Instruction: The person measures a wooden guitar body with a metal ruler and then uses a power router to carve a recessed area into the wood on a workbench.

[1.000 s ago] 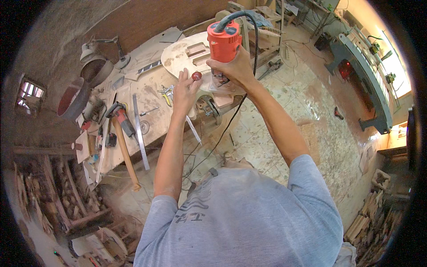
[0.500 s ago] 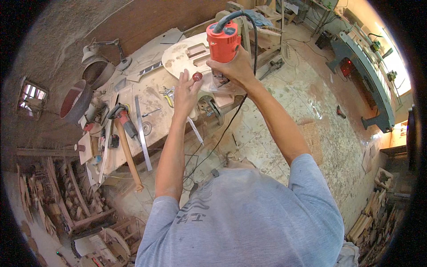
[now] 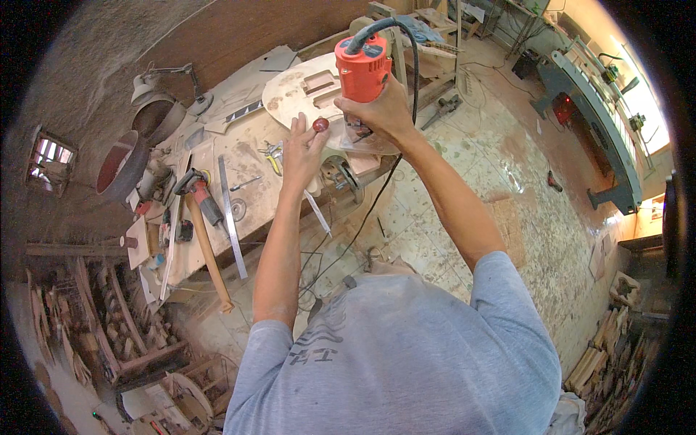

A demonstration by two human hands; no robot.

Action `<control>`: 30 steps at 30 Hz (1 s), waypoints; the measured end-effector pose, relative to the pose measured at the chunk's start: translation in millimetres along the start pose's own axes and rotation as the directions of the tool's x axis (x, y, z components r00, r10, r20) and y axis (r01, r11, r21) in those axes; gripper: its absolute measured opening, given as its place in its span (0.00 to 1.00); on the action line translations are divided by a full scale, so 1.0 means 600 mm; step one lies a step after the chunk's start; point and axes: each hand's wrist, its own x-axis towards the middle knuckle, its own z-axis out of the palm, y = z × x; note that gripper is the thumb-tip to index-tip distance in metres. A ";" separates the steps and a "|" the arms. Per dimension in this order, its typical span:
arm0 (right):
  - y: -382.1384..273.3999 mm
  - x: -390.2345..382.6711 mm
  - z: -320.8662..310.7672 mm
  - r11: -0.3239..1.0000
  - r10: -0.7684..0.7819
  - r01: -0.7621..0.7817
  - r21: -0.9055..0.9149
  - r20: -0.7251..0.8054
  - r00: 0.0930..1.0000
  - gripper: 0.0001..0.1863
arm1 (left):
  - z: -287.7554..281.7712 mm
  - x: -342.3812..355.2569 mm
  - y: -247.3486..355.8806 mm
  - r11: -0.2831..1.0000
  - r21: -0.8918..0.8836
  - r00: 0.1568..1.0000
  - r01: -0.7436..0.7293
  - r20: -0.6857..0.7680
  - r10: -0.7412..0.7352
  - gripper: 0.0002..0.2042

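Observation:
My right hand [image 3: 380,112] is wrapped round an orange router [image 3: 362,71] with a thick dark hose or cord rising from its top. The router stands on the right part of a pale wooden guitar-shaped board [image 3: 286,94] that has two rectangular cutouts. My left hand [image 3: 303,145] grips a red round knob [image 3: 320,125] low beside the router, its fingertips close to the board. Yellow-handled pliers [image 3: 274,154] lie left of that hand. The router's base is partly hidden by my right hand.
The workbench [image 3: 217,246] also holds an angle grinder [image 3: 203,196], metal rulers [image 3: 233,225], a desk lamp [image 3: 145,87] and sanding belts [image 3: 116,167]. A black cord [image 3: 366,221] hangs to the floor. A long grey machine [image 3: 602,145] stands right; wood offcuts [image 3: 101,319] lie lower left.
The router and both hands have barely moved, shifting only a few pixels left since half a second ago. Both keep the same grip.

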 end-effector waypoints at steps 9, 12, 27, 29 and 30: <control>-0.002 -0.001 -0.003 0.998 0.049 -0.050 0.027 0.010 0.999 0.47 | -0.008 0.001 0.015 0.999 0.040 1.000 -0.016 0.011 0.016 0.20; -0.003 -0.001 -0.001 0.999 0.045 -0.045 0.017 0.003 0.999 0.48 | -0.009 0.001 0.018 0.999 0.046 1.000 -0.005 0.009 0.004 0.20; -0.015 -0.007 -0.001 0.999 0.028 -0.027 0.034 -0.049 0.998 0.36 | 0.001 0.002 -0.002 0.999 0.001 0.999 -0.047 -0.003 0.047 0.23; -0.017 -0.010 -0.002 0.999 0.041 -0.040 0.025 -0.051 0.998 0.36 | -0.003 0.000 0.004 0.999 0.013 0.999 -0.049 0.003 0.049 0.22; -0.022 -0.011 -0.004 0.999 0.041 -0.041 0.006 -0.056 0.998 0.36 | -0.005 0.000 0.007 0.998 0.020 0.999 -0.053 0.006 0.053 0.22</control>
